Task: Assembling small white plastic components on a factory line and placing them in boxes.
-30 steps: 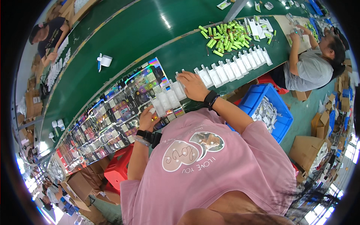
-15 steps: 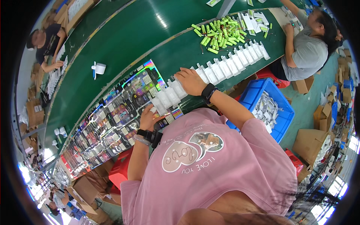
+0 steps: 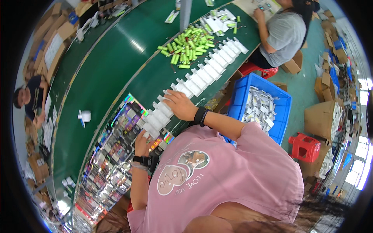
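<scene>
A long row of white plastic casings (image 3: 202,78), overlapping one another, runs diagonally along the green table. My right hand (image 3: 180,105) lies across the row, its fingers bent over the casings' far edges. At the row's near-left end, my left hand (image 3: 143,145) has its fingers closed against the last casing. Between both hands sits a short section of casings (image 3: 158,119), partly over packaged goods (image 3: 116,149) in dark, colourful packs. My palms hide the exact grip.
Green battery packs with wires (image 3: 188,46) are heaped behind the row. A blue crate (image 3: 285,112) of white parts stands at right, near a red stool (image 3: 305,147). A co-worker in grey (image 3: 285,35) sits at the far right. A white cup-like part (image 3: 84,115) lies on the table (image 3: 112,73).
The whole view has turned and shifted, so the table and co-workers appear moved. Both hands stay at the same section of casings, with little visible change in their grip.
</scene>
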Action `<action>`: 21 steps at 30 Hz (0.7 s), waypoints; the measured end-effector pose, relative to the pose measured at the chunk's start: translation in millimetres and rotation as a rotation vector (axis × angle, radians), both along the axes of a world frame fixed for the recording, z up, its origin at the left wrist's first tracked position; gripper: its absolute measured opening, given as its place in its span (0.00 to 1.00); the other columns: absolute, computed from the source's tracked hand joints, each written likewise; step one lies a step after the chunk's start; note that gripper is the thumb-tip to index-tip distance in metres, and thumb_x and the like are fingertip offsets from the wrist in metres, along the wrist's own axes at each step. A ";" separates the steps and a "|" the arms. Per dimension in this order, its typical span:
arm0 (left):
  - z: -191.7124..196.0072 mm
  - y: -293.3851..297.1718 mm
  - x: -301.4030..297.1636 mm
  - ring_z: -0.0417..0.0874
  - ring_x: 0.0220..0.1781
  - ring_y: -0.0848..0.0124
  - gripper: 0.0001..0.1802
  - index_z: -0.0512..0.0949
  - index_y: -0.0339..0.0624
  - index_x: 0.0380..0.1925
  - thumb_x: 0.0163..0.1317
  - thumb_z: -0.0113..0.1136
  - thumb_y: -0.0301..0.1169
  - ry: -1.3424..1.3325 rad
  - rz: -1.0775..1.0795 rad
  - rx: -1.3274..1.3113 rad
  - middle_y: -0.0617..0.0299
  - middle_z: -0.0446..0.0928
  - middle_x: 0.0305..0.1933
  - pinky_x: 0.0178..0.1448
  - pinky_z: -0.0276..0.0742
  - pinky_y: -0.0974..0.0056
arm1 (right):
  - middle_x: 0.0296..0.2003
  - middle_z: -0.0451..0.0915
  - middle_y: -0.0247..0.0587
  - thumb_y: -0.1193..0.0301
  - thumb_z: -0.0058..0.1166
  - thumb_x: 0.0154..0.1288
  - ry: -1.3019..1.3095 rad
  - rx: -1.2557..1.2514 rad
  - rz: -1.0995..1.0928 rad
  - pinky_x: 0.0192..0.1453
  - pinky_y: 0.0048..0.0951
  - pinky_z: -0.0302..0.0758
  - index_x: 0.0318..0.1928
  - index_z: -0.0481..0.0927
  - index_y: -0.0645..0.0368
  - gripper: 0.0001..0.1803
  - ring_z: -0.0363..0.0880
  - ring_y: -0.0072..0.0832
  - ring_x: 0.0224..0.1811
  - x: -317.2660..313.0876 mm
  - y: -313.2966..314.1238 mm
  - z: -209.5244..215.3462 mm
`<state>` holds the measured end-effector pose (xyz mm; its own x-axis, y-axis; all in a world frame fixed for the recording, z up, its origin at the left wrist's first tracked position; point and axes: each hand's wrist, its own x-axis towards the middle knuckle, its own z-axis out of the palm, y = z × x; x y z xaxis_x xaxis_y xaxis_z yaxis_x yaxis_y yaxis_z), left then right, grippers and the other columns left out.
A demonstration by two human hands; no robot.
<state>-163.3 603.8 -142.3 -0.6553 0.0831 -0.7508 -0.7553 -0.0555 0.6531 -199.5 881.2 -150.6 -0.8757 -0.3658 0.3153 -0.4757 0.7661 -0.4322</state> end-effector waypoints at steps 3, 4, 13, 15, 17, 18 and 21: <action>-0.3 5.5 -6.7 0.74 0.52 0.64 0.20 0.67 0.38 0.57 0.65 0.44 0.28 -0.030 -0.031 -0.026 0.56 0.72 0.50 0.51 0.76 0.53 | 0.58 0.67 0.43 0.77 0.56 0.48 -0.032 -0.071 -0.062 0.65 0.44 0.60 0.54 0.71 0.56 0.28 0.58 0.42 0.67 9.8 9.7 6.5; 1.5 6.6 -8.6 0.73 0.52 0.65 0.20 0.67 0.38 0.58 0.65 0.44 0.28 -0.022 -0.057 -0.001 0.55 0.72 0.50 0.51 0.76 0.53 | 0.58 0.67 0.42 0.79 0.56 0.48 -0.044 -0.086 -0.079 0.65 0.43 0.60 0.54 0.71 0.57 0.28 0.58 0.42 0.67 13.7 12.9 8.0; 1.7 32.1 -33.2 0.74 0.47 0.71 0.18 0.70 0.39 0.55 0.65 0.45 0.28 -0.031 -0.217 -0.035 0.62 0.74 0.48 0.44 0.80 0.56 | 0.56 0.68 0.40 0.79 0.57 0.49 -0.118 -0.174 -0.243 0.64 0.43 0.60 0.51 0.74 0.55 0.24 0.59 0.41 0.66 39.9 44.6 14.3; 0.2 38.7 -37.7 0.74 0.48 0.70 0.19 0.70 0.39 0.55 0.63 0.43 0.26 -0.029 -0.237 -0.064 0.61 0.74 0.49 0.45 0.80 0.55 | 0.56 0.69 0.40 0.79 0.57 0.49 -0.115 -0.172 -0.271 0.64 0.43 0.60 0.51 0.74 0.55 0.24 0.60 0.41 0.65 42.9 48.9 13.7; -2.1 41.8 -41.3 0.74 0.48 0.70 0.19 0.70 0.39 0.54 0.63 0.44 0.26 -0.039 -0.261 -0.069 0.60 0.73 0.50 0.45 0.80 0.55 | 0.55 0.69 0.40 0.79 0.57 0.49 -0.100 -0.190 -0.280 0.64 0.43 0.60 0.50 0.74 0.55 0.23 0.61 0.41 0.65 45.3 51.2 15.1; -3.4 44.2 -42.8 0.74 0.49 0.70 0.18 0.70 0.39 0.54 0.63 0.46 0.28 -0.026 -0.284 -0.076 0.61 0.73 0.49 0.46 0.80 0.54 | 0.54 0.70 0.41 0.79 0.57 0.49 -0.097 -0.188 -0.288 0.64 0.43 0.61 0.49 0.75 0.56 0.23 0.61 0.41 0.64 45.9 52.3 14.6; -3.8 56.6 -46.2 0.72 0.50 0.68 0.21 0.67 0.37 0.57 0.63 0.49 0.31 -0.031 -0.313 -0.097 0.59 0.71 0.49 0.47 0.78 0.57 | 0.54 0.70 0.41 0.79 0.56 0.49 -0.097 -0.197 -0.291 0.63 0.43 0.61 0.48 0.76 0.56 0.21 0.62 0.41 0.64 48.3 56.6 15.6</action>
<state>-209.5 660.4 -146.1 -0.5860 0.2042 -0.7842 -0.7452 0.2443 0.6205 -151.2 937.8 -135.0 -0.9634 -0.0373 0.2655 -0.1996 0.7607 -0.6176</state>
